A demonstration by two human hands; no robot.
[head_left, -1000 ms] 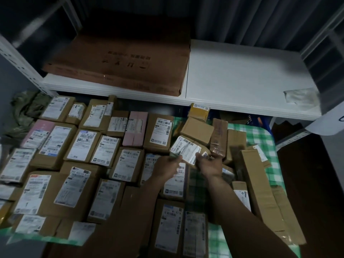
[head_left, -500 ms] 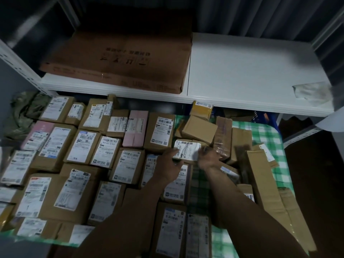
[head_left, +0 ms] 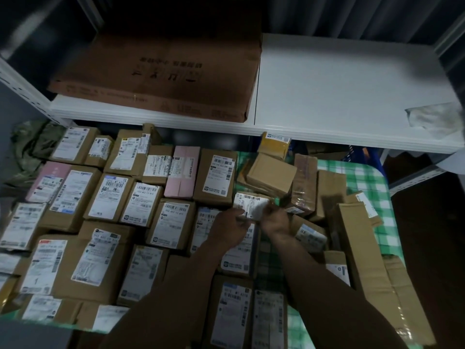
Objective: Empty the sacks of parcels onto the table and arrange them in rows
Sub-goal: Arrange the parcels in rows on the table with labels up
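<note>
Head view: looks down over a crowded surface covered with a green-and-white checked cloth, under a white shelf.
Small parcel: a brown packet with a white barcode label facing up, held between both hands near the middle of the surface. It is just in front of a taller labelled parcel and at the left edge of the loose pile. Whether it is lifted or resting on the parcels beneath cannot be told.
Left grip: grasping the small parcel, fingers curled at its near left edge.
Right grip: grasping the same parcel at its right end, thumb lying over the label; this part is blurred.
Rows: labelled brown parcels lie side by side, labels up, across the left half of the surface, with a pink parcel among them.
Loose pile: plain brown boxes, tilted and overlapping, lie right of the hands.
Long carton: lies lengthwise along the right edge.
Yellow parcel: sits at the back, partly under the shelf edge.
Shelf load: a flat brown carton on the left; a crumpled pale wrapper at far right.
Olive sack: bunched at the far left.
</note>
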